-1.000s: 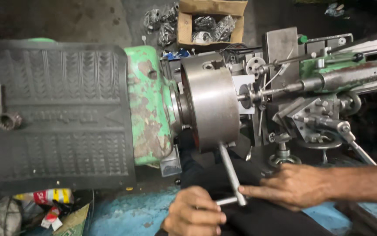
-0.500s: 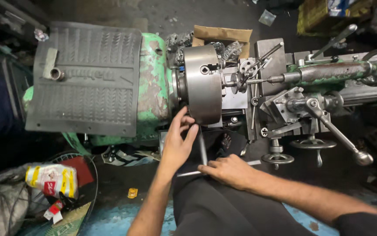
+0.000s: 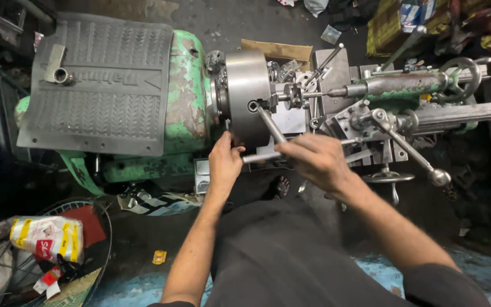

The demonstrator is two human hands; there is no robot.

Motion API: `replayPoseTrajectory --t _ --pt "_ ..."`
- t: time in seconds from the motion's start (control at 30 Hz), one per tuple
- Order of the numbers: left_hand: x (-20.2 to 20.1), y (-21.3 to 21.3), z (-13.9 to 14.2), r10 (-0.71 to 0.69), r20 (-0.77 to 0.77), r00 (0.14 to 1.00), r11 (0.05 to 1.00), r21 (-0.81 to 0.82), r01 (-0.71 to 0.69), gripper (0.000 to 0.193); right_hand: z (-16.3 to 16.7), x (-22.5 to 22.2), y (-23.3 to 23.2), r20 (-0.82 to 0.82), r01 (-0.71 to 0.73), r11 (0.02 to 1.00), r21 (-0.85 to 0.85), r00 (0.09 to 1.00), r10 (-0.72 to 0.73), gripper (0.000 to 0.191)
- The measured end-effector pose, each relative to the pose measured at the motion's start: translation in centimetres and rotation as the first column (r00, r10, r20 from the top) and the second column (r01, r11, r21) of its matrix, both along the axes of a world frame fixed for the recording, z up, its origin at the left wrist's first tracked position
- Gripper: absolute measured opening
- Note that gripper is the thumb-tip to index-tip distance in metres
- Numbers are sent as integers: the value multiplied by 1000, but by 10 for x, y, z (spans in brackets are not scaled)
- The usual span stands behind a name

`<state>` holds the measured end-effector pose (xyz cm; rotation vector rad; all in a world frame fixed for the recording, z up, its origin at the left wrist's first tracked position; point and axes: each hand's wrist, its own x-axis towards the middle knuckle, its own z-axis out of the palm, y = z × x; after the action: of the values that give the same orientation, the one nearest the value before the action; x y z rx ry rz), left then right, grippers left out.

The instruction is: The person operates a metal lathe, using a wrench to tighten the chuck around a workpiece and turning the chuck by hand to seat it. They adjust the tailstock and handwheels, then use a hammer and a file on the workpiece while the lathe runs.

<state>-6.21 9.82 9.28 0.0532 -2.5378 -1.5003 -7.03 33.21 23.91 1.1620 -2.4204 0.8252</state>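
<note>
A green lathe headstock (image 3: 186, 102) carries a round grey steel chuck (image 3: 248, 91). A T-shaped chuck key (image 3: 268, 126) is plugged into the chuck's side socket and slants down to its cross handle. My right hand (image 3: 314, 162) is closed on the right half of that handle. My left hand (image 3: 224, 162) grips the handle's left end, close under the chuck's lower rim. A small round workpiece (image 3: 295, 95) sits in the chuck jaws, with the tailstock (image 3: 405, 85) pointing at it from the right.
A ribbed black rubber mat (image 3: 97, 91) covers the headstock top. The tool post and a long ball-ended lever (image 3: 410, 153) stand right of my hands. A cardboard box (image 3: 279, 51) lies behind the chuck. A yellow and white packet (image 3: 46, 239) lies on the floor at left.
The view has pulled back and up. The chuck key has swung from under the chuck up to its near side, and both hands have followed it upward, staying on the handle.
</note>
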Motion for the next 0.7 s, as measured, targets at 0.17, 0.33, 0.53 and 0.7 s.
replayPoseTrajectory --t 0.17,0.33,0.53,0.7 --pt "16 -2 5 38 71 997 989 137 -48 22 8 11 -16 15 -32 994 105 999 30 49" --pt "53 -7 37 159 -143 977 784 620 -37 38 18 23 -23 95 5 970 243 995 -29 50" --pt "64 -13 73 233 -498 835 822 560 105 36 14 17 -42 191 -52 915 400 981 -28 50" --pt "40 11 82 189 -446 875 786 603 138 37 13 -3 -44 395 -281 819 501 916 73 57"
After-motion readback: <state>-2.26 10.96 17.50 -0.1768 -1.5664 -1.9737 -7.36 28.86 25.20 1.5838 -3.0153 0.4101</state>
